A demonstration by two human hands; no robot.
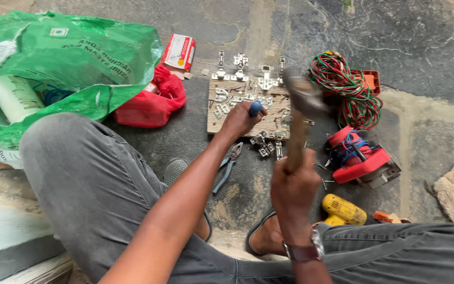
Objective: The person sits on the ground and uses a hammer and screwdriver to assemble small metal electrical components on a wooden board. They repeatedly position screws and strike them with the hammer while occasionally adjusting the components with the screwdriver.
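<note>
- The left hand (240, 120) is clenched around a blue-handled tool (256, 108); only the rounded blue end shows above the curled fingers, and the working tip is hidden under the hand, so the kind of tool cannot be told.
- That hand rests over a worn wooden board (248, 108) lying on the dark stone floor (421, 31); metal hinges (240, 79) are scattered on the board just beyond the fingers, and a few more lie off its near edge, just below the fingers.
- The right hand (294, 184) grips the wooden shaft of a hammer (299, 113), fingers wrapped tight near its lower end; the blurred steel head is raised above the board's right end, up and away from the knuckles; a wristwatch (306, 251) sits on that wrist.
- A pair of pliers (228, 167) with blue-grey grips lies on the floor between the two forearms, below the left fingers and apart from them.
- Right of the right fingers: a red power saw (361, 158) with cable wound on it; beyond it a coil of red and green wire (350, 89); nearer the person, a yellow drill (342, 209) just beside the right wrist.
- Far left of the left fingers: a green plastic bag (64, 63) holding a white pipe (14, 97); a red bag (153, 102) beside it; a small red and white carton (179, 51) behind that.
</note>
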